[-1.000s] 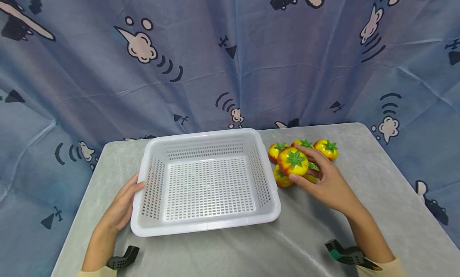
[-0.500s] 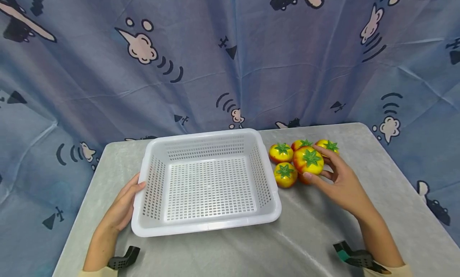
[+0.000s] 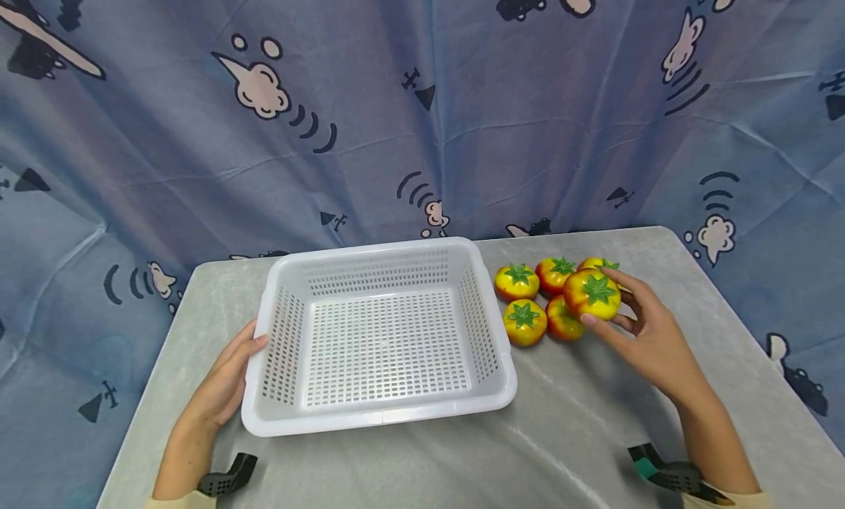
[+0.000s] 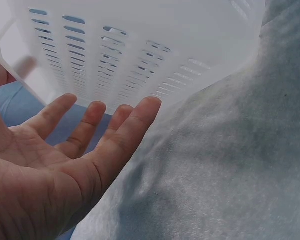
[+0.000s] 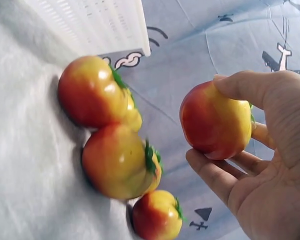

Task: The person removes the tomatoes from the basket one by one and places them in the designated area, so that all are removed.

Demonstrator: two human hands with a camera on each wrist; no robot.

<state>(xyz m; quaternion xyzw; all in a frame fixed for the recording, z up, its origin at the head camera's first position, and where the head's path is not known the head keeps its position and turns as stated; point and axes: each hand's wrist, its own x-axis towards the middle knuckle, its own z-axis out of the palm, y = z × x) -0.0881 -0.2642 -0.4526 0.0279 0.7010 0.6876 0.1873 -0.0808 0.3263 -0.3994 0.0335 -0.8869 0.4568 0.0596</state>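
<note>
My right hand [image 3: 660, 340] pinches a red-and-yellow tomato [image 3: 590, 295] with a green star-shaped leafy top, thumb on one side and fingers on the other. In the right wrist view this held tomato [image 5: 215, 122] is raised off the table, apart from the others. Several more such tomatoes [image 3: 524, 323] sit in a cluster on the table under and left of that hand. At the left, my left hand [image 3: 224, 377] grips the side of a white perforated plastic basket [image 3: 376, 419], thumb over the rim. The left wrist view shows its fingers [image 4: 90, 122] against the outer wall.
The basket stands with nothing in it, its right rim close to the nearest tomatoes. A grey cloth covers the table [image 3: 422, 469]. Behind the table's far edge hangs a blue patterned curtain [image 3: 370, 171].
My right hand has moved right with the held tomato, from near the basket's rim to over the cluster's right side, uncovering tomatoes behind it. The left hand and basket stay put.
</note>
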